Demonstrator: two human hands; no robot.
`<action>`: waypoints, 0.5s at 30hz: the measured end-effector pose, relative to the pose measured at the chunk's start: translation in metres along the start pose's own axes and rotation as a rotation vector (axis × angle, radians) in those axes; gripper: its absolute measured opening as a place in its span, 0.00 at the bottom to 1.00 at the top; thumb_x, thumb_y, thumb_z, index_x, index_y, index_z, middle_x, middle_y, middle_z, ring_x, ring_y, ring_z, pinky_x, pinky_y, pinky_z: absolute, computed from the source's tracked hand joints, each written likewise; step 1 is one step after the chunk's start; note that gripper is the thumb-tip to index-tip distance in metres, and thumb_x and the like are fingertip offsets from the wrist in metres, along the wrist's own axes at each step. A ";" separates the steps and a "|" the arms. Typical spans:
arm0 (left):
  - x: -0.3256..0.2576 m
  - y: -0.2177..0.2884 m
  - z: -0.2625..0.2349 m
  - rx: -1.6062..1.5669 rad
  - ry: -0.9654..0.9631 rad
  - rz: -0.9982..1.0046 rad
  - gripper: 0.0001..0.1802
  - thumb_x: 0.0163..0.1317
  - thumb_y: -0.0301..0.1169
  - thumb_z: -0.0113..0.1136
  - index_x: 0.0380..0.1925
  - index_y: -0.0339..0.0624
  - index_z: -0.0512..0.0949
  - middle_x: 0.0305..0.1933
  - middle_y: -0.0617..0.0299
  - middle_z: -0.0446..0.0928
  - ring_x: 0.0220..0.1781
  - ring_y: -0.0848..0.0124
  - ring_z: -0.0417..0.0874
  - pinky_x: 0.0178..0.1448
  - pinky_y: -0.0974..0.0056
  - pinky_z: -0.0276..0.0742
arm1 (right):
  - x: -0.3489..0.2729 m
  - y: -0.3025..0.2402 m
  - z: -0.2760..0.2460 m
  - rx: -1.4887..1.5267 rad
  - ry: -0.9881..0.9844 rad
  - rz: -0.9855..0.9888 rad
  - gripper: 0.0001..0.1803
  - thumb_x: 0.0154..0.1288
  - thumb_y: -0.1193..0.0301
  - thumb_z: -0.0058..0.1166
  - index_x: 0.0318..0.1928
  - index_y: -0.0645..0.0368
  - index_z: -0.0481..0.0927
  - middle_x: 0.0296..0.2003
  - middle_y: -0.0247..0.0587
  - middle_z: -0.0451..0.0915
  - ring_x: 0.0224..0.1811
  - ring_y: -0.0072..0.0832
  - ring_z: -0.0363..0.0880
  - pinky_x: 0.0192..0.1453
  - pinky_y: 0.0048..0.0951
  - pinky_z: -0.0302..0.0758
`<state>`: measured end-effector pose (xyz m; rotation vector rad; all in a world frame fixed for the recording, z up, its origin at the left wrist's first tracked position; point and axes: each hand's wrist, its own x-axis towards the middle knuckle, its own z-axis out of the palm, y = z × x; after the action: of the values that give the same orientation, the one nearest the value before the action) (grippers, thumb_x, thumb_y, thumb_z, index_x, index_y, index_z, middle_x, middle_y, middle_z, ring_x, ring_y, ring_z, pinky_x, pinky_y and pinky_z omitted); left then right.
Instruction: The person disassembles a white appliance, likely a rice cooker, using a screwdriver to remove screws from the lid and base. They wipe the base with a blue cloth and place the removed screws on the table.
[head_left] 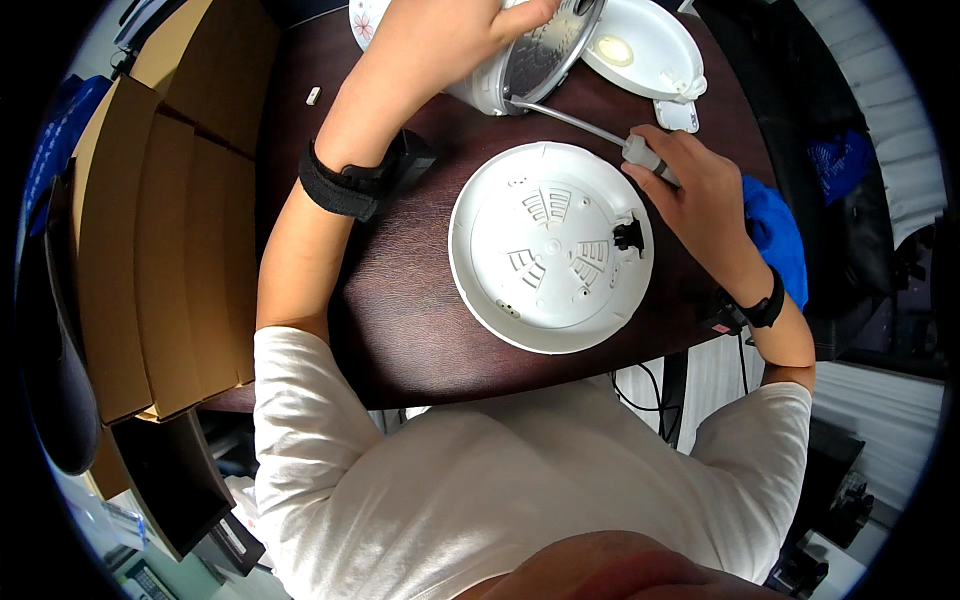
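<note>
My left hand [450, 40] grips a white appliance body [485, 88], likely a rice cooker, tipped on its side at the top edge. Its fingers are partly cut off; the thumb reaches over the rim. The body's round end shows a grey metal interior [545, 55]. My right hand [700, 185] is closed around the pale handle of a screwdriver [585, 125], whose shaft points left, its tip at the body's lower rim. Between my arms lies a round white base cover [550, 290] with vent slots and a black fitting [628, 236] near its right edge.
An oval white lid [655, 50] with a tab lies at the far right of the dark wood table [400, 330]. A small white piece [313, 96] sits far left. Cardboard boxes [165, 260] line the left side; blue cloth [775, 235] hangs by the right edge.
</note>
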<state>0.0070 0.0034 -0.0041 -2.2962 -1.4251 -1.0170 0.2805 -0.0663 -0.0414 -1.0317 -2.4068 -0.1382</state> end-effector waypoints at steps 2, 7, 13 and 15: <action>0.000 0.004 -0.002 0.010 -0.028 -0.027 0.38 0.64 0.50 0.55 0.67 0.36 0.61 0.72 0.33 0.55 0.73 0.30 0.54 0.69 0.28 0.54 | 0.002 0.000 0.000 -0.054 0.015 -0.022 0.19 0.57 0.64 0.68 0.48 0.58 0.82 0.27 0.39 0.77 0.22 0.30 0.77 0.24 0.27 0.72; 0.001 0.002 0.001 0.009 -0.002 0.002 0.39 0.64 0.50 0.54 0.67 0.36 0.60 0.72 0.33 0.55 0.73 0.31 0.53 0.69 0.28 0.53 | 0.002 0.001 0.000 -0.058 0.009 -0.011 0.19 0.57 0.64 0.67 0.48 0.57 0.82 0.28 0.37 0.77 0.23 0.30 0.77 0.26 0.27 0.73; 0.002 0.002 -0.001 -0.004 -0.016 -0.003 0.39 0.64 0.50 0.54 0.68 0.36 0.60 0.72 0.33 0.55 0.73 0.31 0.53 0.70 0.28 0.51 | 0.000 0.005 0.000 -0.086 0.017 -0.005 0.18 0.57 0.64 0.67 0.48 0.54 0.82 0.28 0.36 0.77 0.24 0.31 0.78 0.26 0.28 0.73; 0.001 0.003 -0.002 0.008 -0.020 -0.007 0.39 0.64 0.50 0.54 0.68 0.36 0.60 0.73 0.33 0.55 0.74 0.31 0.53 0.70 0.28 0.51 | 0.002 0.006 -0.001 -0.104 0.016 -0.015 0.18 0.57 0.64 0.67 0.48 0.53 0.82 0.28 0.36 0.77 0.24 0.31 0.78 0.27 0.28 0.73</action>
<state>0.0087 0.0018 -0.0020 -2.3028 -1.4438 -0.9913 0.2844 -0.0609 -0.0404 -1.0543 -2.4153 -0.2792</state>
